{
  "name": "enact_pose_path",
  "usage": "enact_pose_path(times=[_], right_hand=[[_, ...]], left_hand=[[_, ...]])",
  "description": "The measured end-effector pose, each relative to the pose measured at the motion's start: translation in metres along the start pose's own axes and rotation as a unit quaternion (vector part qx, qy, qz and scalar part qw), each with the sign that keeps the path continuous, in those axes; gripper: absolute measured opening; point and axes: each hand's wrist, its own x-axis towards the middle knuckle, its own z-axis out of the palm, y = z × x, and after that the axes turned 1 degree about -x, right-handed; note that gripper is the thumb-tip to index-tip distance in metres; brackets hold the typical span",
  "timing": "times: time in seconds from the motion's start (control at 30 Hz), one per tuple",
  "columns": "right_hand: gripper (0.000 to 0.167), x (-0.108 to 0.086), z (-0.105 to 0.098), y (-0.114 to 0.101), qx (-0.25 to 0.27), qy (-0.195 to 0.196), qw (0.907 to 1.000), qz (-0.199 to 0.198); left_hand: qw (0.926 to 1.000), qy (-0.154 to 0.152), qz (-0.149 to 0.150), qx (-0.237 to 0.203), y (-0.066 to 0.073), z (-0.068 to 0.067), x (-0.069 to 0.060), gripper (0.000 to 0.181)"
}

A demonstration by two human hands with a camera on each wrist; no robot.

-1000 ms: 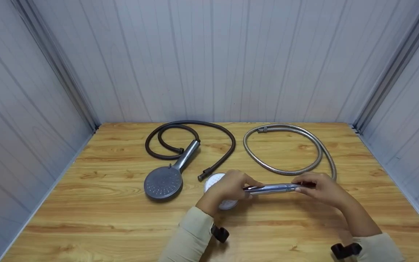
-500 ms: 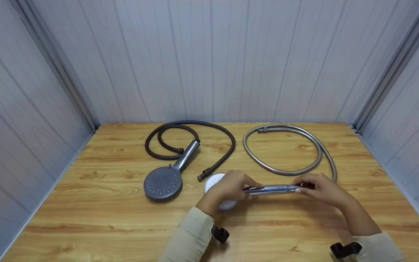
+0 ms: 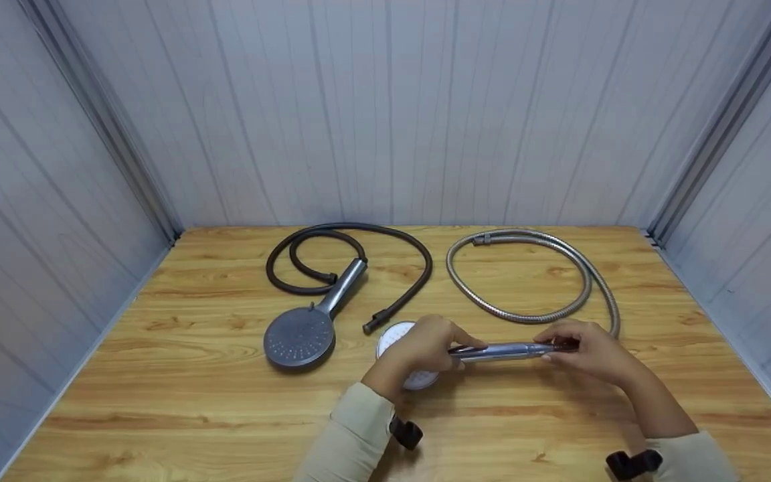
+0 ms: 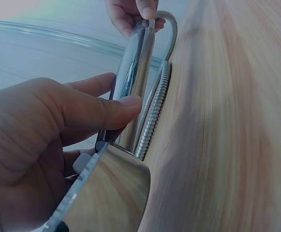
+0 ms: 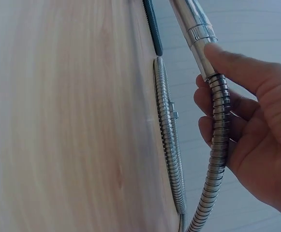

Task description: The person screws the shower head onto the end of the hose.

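My left hand (image 3: 425, 345) grips the handle of a chrome shower head (image 3: 502, 351) near its neck, thumb on one side and fingers on the other. Its white spray face (image 3: 392, 333) shows partly behind that hand in the head view. At the handle's far end my right hand (image 3: 589, 351) holds the metal connector (image 5: 203, 55) of a silver shower hose (image 5: 215, 145). The right wrist view has the thumb on the connector and the fingers behind the hose. Connector and handle meet end to end. In the left wrist view the chrome handle (image 4: 135, 67) stretches between both hands.
A second, grey shower head (image 3: 298, 337) lies face up on the wooden table (image 3: 191, 415), left of my hands. Its dark hose (image 3: 419, 268) loops behind it. The silver hose's coil (image 3: 519, 314) lies at the back right. Pale panel walls (image 3: 385, 114) enclose the table.
My right thumb and fingers have shifted slightly around the connector, with more of it showing between them. The left hand and shower head stay almost where they were.
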Motion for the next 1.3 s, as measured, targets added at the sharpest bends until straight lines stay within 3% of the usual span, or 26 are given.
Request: enact_pose_path(times=[0.53,1.03,1.3], right_hand=[[0.024,-0.009,-0.005,0.001,0.029,0.01,0.9995,0.009],[0.025,-0.018,-0.018,0.013,0.031,0.013,0.999,0.028],[0.026,-0.024,-0.025,0.02,0.048,0.021,0.9984,0.02]], left_hand=[[0.9998,-0.012,0.004,-0.012,0.003,0.001,0.004,0.05],[0.9996,-0.012,0.015,-0.023,0.007,0.007,0.018,0.043],[0.9994,-0.011,0.012,-0.03,0.012,0.014,0.027,0.044]])
